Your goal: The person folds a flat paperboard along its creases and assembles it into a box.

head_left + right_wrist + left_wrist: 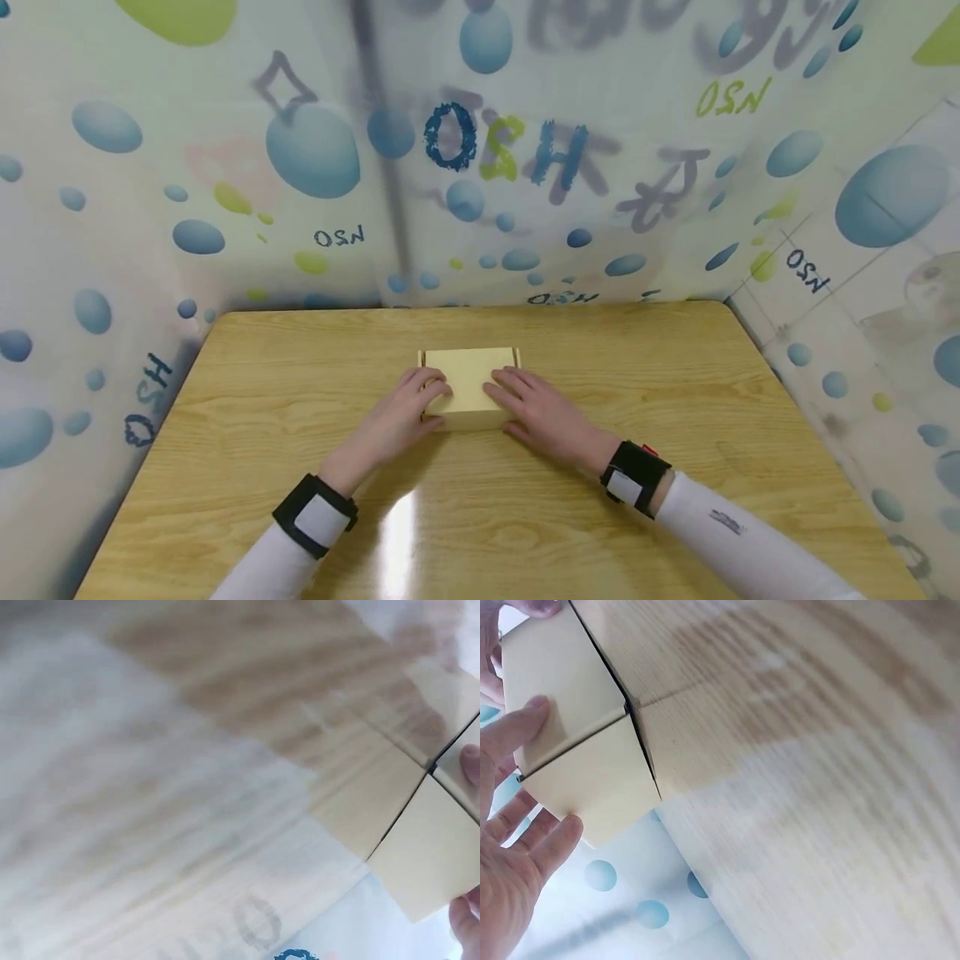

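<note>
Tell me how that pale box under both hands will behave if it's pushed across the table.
The box looks stiff: its edges stay straight under both hands. It sits low and flat, so it would probably slide, not tip. The table is glossy, so it may slip easily. Its weight cannot be judged.

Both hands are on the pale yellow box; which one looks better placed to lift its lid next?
Probably the left. The left hand has fingers lying across the box top right by the lid seam, with others at its side. The right hand rests flatter on top, steadying it on the table.
</note>
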The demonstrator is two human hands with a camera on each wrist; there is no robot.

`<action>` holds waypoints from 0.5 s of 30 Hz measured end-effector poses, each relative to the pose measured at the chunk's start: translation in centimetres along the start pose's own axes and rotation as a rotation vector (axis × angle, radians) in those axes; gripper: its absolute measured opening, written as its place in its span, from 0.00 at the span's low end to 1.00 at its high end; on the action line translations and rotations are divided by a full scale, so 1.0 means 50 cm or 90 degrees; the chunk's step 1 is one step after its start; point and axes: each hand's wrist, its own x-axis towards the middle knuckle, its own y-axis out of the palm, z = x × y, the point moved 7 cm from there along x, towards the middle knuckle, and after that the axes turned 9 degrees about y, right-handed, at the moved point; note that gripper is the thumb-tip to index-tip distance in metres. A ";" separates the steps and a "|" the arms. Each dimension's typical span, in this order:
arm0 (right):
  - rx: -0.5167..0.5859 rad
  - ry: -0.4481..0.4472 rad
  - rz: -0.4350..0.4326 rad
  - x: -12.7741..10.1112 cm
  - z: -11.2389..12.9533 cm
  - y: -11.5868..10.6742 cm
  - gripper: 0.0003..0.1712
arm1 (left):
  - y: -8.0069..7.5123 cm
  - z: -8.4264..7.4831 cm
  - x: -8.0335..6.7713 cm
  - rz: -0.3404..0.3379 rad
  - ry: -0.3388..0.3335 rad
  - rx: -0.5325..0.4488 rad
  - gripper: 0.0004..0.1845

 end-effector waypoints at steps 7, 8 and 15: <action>0.008 0.026 -0.001 0.024 -0.014 0.002 0.41 | 0.003 0.019 0.011 -0.001 -0.037 0.012 0.20; 0.009 0.029 -0.002 0.026 -0.015 0.002 0.41 | 0.004 0.021 0.012 0.000 -0.041 0.014 0.20; 0.026 0.051 -0.004 0.026 -0.018 0.006 0.39 | 0.006 0.026 0.012 -0.011 -0.063 0.014 0.19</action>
